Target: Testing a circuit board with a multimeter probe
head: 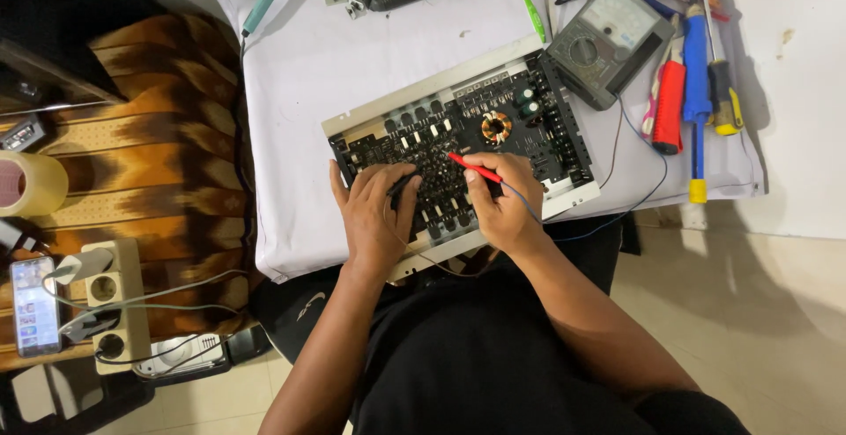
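Fingers of right hand (502,210) are clamping the light red probe (474,168), left hand (374,215) pinching the black probe (401,186) over the fragile circuit board (458,135); probes seem best held mid-shaft.

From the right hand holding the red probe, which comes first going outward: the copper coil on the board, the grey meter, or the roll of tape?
Measured from the right hand:
1. Copper coil, just above it on the circuit board.
2. Grey meter, up and to the right on the white cloth.
3. Roll of tape, far left.
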